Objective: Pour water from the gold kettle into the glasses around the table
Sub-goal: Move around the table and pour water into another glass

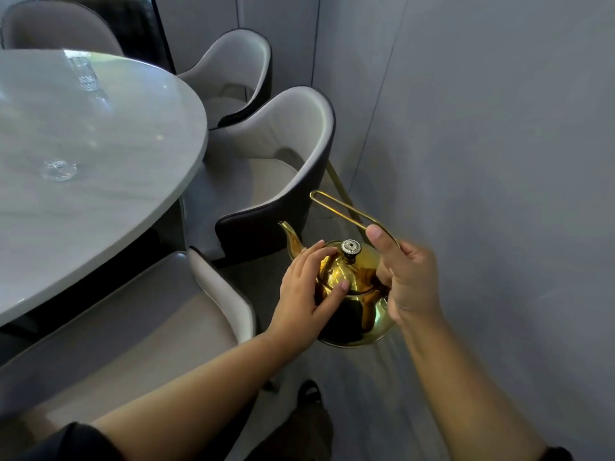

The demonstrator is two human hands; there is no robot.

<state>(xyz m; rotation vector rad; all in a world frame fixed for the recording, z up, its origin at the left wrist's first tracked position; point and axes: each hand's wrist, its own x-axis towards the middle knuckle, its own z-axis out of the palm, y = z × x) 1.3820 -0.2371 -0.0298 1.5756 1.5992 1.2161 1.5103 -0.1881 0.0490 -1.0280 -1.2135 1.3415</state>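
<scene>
The gold kettle (pixel 361 294) hangs in the air beside the table, off its right edge, with its spout pointing up and to the left. My right hand (pixel 407 281) is shut on its thin wire handle. My left hand (pixel 304 291) lies flat against the kettle's lid and left side, fingers spread. A clear glass (pixel 85 76) stands far back on the pale round table (pixel 109 201). Another clear glass (pixel 59 169) sits nearer, on the table's left part, blurred.
Grey padded chairs with dark backs ring the table: one (pixel 279 181) just behind the kettle, one (pixel 149 311) below my left arm, one (pixel 233 74) farther back. A grey wall (pixel 482 144) runs close on the right. My foot (pixel 309 394) shows on the floor.
</scene>
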